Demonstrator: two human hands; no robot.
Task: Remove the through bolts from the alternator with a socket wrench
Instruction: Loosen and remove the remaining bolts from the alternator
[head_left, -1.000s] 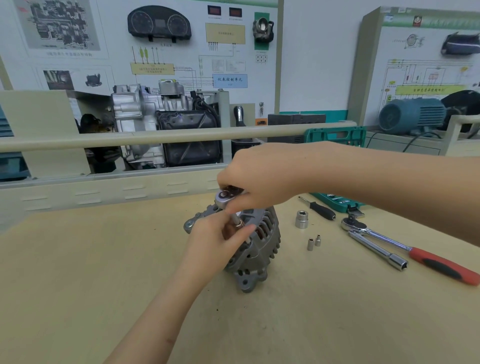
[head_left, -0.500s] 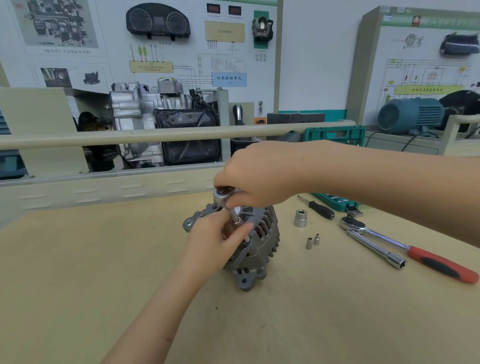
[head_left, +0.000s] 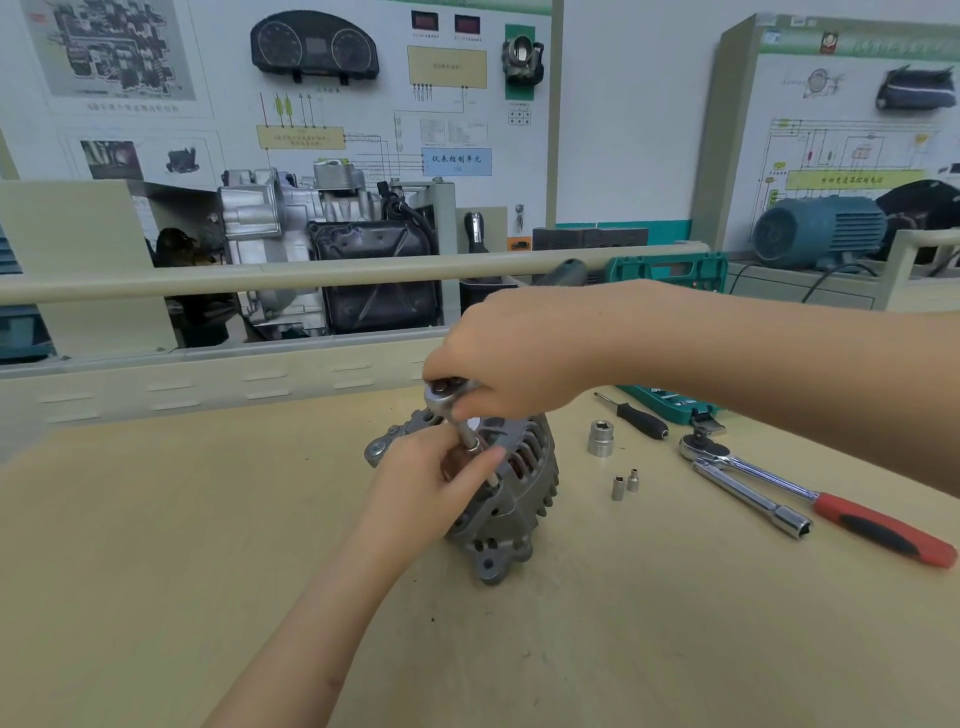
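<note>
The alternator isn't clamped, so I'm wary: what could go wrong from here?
1. The alternator stands loose on the table, steadied only by the left hand; wrench torque may tip it.
2. The right hand grips only the ratchet head, so the extension could slip off the bolt.
3. A tipping alternator might scatter the small sockets.

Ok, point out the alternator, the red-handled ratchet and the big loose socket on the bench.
alternator (head_left: 524, 467): head view, on its finned housing.
red-handled ratchet (head_left: 883, 530): head view, on the red grip.
big loose socket (head_left: 601, 439): head view, on its side wall.
</note>
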